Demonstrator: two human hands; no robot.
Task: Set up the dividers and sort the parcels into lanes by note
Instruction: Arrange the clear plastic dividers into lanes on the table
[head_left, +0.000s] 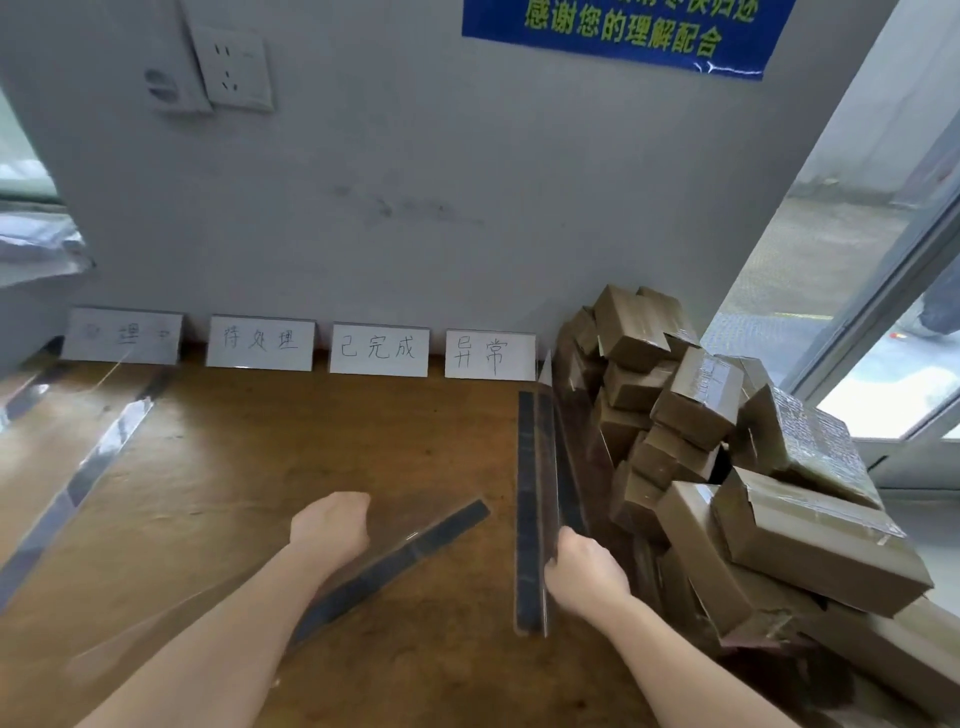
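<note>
Four cards (379, 348): 待处理, 已完成, 异常 legible; leftmost blurred.
Poster (623, 31): blue, reading 感谢您的理解配合.
Left hand (330, 525): curled round slanted divider (405, 551).
Right hand (584, 577): gripping upright divider (530, 467), just beside parcels (701, 405).

Left hand (330, 526), right hand (584, 574) gripping dividers (527, 467), parcels (727, 441) beside

Wooden table (260, 467): dividers (527, 493), parcels (696, 405), notes (379, 348)

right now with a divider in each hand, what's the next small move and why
Probably swing the slanted divider in the left hand straight, aiming it at the gap between the 已完成 card and 异常 card. The upright divider in the right hand already stands beside the parcel pile, so that lane lacks its left wall.
</note>
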